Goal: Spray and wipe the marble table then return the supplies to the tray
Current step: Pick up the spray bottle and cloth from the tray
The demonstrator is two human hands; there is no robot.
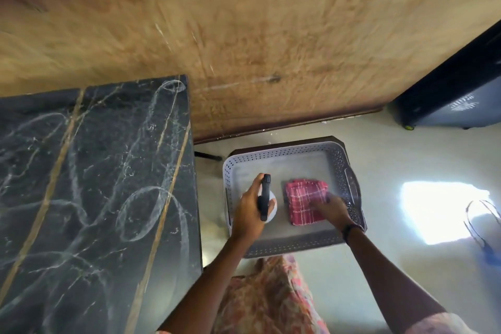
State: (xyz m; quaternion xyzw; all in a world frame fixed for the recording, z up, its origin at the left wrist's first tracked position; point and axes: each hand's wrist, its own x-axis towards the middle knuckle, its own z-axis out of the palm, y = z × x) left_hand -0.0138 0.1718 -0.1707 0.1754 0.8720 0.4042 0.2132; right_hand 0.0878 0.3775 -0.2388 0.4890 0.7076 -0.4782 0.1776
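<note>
The left hand (249,211) has its fingers wrapped round the spray bottle (267,202), standing in the grey tray (352,171) — lift it straight up, or set it upright, so it doesn't tip. Just right of it, the right hand (332,210) rests its fingers on the folded red checked cloth (302,198) — pinching it, I think, though blur hides the grip. The dark marble table (95,171) lies left, streaked white.

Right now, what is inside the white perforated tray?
A folded red checked cloth under the right hand, and a white spray bottle gripped by the left hand. The bottle's body is mostly hidden.
</note>
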